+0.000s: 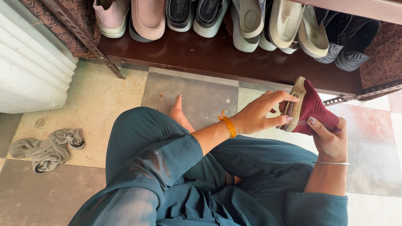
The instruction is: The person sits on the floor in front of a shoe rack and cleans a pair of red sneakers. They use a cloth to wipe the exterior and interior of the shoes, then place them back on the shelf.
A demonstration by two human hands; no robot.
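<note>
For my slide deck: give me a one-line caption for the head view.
Seated on tiled floor, left hand and right hand hold a maroon knit shoe before a shoe rack.

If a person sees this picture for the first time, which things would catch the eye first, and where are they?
First comes the dark red shoe at the right, held between the left hand and the right hand, just in front of the brown shelf. Next is the row of shoes along the top, on that shelf. At the left, grey socks lie crumpled on the tiled floor.
</note>
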